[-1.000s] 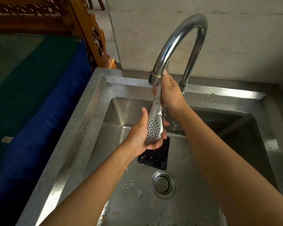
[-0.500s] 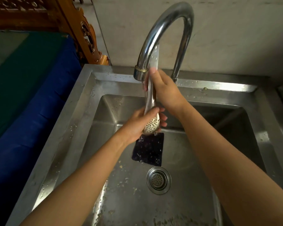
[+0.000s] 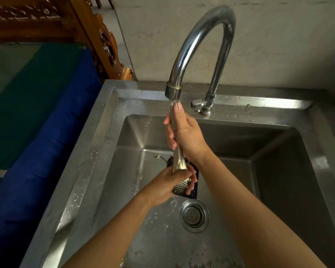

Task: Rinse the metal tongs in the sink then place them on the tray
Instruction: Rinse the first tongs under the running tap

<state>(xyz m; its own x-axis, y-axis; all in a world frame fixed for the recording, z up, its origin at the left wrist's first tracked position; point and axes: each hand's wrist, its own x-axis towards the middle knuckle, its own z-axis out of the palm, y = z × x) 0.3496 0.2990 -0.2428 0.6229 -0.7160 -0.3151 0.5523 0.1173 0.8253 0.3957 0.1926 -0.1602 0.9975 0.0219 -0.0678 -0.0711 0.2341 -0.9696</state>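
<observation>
The metal tongs (image 3: 179, 161) hang nearly upright under the curved faucet (image 3: 197, 41), with water running down them. My right hand (image 3: 188, 132) grips the upper handle just below the spout. My left hand (image 3: 166, 185) is wrapped around the lower, perforated end (image 3: 182, 185), over the steel sink basin (image 3: 112, 171). No tray is in view.
A dark flat mat (image 3: 193, 192) lies on the sink floor behind the tongs, and the round drain strainer (image 3: 194, 215) sits just below it. A small tap handle (image 3: 198, 104) is on the back rim. Blue and green cloth (image 3: 37, 122) covers the surface at left, beside carved wood (image 3: 106, 45).
The tongs have dropped lower under the spout. My left hand slid down to the perforated tip, nearer the drain, while my right hand stayed on the handle.
</observation>
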